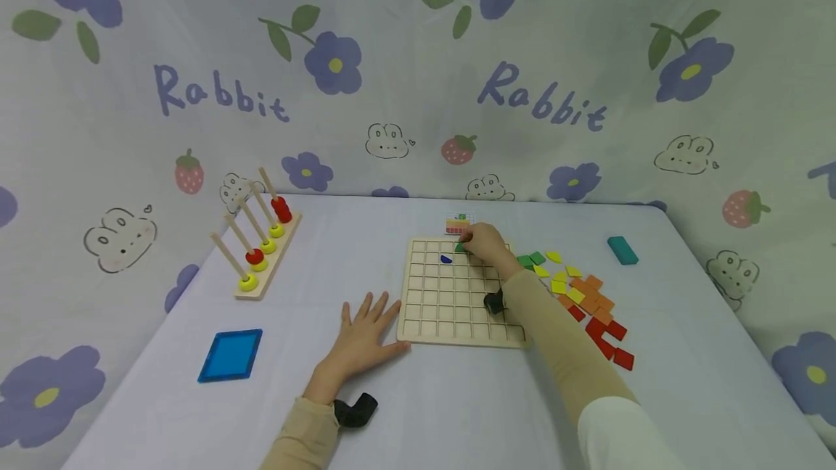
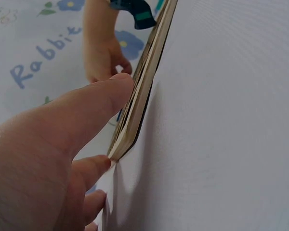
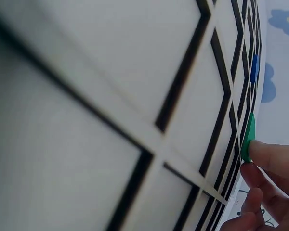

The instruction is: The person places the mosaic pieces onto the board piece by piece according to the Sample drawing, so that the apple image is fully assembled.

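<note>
A wooden grid board lies on the white table. Near its far edge my right hand pinches a green tile between thumb and fingertip, right at the grid's surface. A small blue piece sits in a cell to the left of that tile. My left hand lies with spread, straight fingers at the board's left front corner; in the left wrist view its thumb touches the board's edge. Just behind the board is a small printed card with coloured squares.
Right of the board lie loose green tiles, yellow tiles, orange tiles and red tiles. A teal block is farther right. At left stand a peg rack with red and yellow beads and a blue tray.
</note>
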Demonstrator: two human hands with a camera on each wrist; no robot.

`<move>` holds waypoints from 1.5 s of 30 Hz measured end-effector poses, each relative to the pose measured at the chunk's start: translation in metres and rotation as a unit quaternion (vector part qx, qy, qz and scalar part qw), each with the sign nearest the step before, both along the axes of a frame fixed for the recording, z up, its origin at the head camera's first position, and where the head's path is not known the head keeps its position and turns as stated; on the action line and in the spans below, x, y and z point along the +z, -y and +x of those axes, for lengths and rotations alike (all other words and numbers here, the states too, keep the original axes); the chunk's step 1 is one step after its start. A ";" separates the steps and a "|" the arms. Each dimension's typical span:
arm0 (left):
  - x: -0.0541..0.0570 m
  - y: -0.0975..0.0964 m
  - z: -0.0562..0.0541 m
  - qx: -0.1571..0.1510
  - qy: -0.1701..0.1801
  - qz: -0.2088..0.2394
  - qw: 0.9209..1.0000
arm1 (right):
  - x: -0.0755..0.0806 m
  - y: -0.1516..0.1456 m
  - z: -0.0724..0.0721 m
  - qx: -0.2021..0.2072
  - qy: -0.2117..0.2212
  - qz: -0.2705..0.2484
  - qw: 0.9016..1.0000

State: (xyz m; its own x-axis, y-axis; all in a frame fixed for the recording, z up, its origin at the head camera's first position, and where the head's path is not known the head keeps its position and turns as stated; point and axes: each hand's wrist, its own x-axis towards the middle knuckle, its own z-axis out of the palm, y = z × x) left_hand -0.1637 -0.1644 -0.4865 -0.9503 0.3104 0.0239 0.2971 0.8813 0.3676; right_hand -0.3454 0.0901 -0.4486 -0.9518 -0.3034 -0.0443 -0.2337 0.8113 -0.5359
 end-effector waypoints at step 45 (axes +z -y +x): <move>0.001 -0.006 -0.005 0.011 -0.033 0.016 0.999 | -0.003 -0.148 0.033 -0.222 0.136 -0.254 0.931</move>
State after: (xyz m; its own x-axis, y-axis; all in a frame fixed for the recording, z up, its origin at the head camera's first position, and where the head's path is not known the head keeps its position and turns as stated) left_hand -0.1690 -0.1589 -0.4855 -0.9527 0.2881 0.0967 0.3030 0.8761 0.3750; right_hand -0.3119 0.2378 -0.4514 -0.9630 0.0693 -0.2604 0.2649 0.4205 -0.8677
